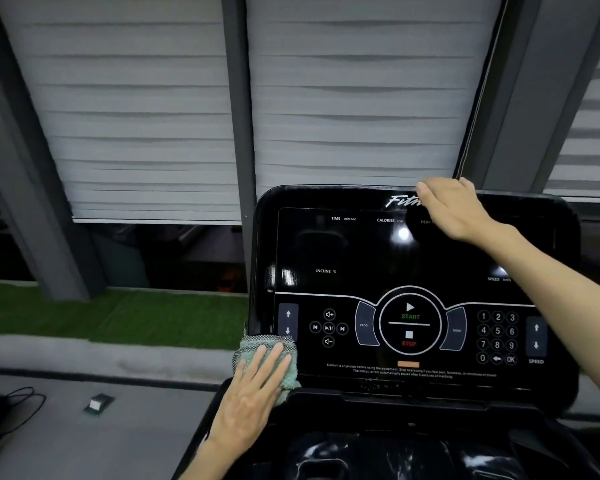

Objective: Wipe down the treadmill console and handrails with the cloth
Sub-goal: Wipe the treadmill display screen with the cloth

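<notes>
At seven o'clock on console (409, 258): left hand (253, 393) flat, fingers spread, pressing cloth (284, 372); unwiped panel toward three o'clock; right hand (451, 209) curled on top edge

Probably a gym, treadmill console (413, 289), artificial turf (101, 317)

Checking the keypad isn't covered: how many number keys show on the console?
10. On the console, right of the START/STOP dial: 1-2-3, 4-5-6, 7-8-9, and 0 below. None looks hidden by the right hand.

Mint-green cloth (278, 358) with checked edge, glossy black console (326, 251), green turf (118, 317).
</notes>
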A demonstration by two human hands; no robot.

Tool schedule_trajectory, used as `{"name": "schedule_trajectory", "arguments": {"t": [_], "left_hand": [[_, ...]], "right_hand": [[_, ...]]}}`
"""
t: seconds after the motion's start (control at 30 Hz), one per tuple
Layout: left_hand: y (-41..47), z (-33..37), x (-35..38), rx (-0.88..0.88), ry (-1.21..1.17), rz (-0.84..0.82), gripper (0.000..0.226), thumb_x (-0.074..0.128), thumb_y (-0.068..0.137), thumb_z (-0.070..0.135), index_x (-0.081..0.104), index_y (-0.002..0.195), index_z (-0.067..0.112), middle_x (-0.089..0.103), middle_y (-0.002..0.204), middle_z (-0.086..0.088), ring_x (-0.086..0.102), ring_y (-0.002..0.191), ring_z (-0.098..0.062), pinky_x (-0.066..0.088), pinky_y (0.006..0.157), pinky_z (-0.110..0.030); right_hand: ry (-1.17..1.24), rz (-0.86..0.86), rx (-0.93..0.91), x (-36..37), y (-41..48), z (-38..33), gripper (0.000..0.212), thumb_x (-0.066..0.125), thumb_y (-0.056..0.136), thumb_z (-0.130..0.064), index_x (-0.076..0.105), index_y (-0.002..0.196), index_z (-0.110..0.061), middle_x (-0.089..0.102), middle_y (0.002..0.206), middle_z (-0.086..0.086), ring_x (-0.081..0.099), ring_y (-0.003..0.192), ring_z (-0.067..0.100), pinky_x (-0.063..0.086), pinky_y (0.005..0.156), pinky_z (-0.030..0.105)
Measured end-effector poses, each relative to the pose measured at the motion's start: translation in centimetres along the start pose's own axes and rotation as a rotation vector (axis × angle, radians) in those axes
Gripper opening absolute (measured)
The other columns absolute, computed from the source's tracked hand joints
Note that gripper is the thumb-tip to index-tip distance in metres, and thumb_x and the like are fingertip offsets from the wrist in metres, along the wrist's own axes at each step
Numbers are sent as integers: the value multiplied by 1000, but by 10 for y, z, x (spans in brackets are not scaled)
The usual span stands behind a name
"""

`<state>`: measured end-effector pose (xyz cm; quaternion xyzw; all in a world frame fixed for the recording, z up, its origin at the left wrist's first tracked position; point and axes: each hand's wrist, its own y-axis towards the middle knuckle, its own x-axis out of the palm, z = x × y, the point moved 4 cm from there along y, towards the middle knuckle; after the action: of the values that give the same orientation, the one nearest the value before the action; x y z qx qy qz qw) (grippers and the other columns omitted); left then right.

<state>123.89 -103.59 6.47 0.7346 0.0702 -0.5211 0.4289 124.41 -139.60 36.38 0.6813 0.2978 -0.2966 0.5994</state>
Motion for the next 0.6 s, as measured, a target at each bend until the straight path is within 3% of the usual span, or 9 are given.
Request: {"name": "schedule_trajectory", "arguments": {"t": [0.17,0.4,0.6], "left_hand": [[56,-15,-28,92,51,34,60,36,98,27,20,155,18,16,163,-4,12,150,-24,22,114,-45],[177,-37,-96,103,152,102,53,23,104,34,21,155,20,21,162,-3,22,148,-24,25,115,-43],[163,-27,-86,-39,90,172,54,22,105,34,16,156,19,12,164,-3,16,150,-26,23,116,-46]], "right_hand": [[2,1,-15,0,0,-3,49,10,91,-49,40,72,-15,52,80,5,47,84,25,23,103,50],[4,-19,-15,-6,0,-4,54,9,90,-49,40,71,-10,52,74,6,48,77,27,29,94,48],[8,-18,-8,-4,-2,-3,46,11,92,-47,37,68,-17,52,77,4,48,81,26,26,101,51]]}}
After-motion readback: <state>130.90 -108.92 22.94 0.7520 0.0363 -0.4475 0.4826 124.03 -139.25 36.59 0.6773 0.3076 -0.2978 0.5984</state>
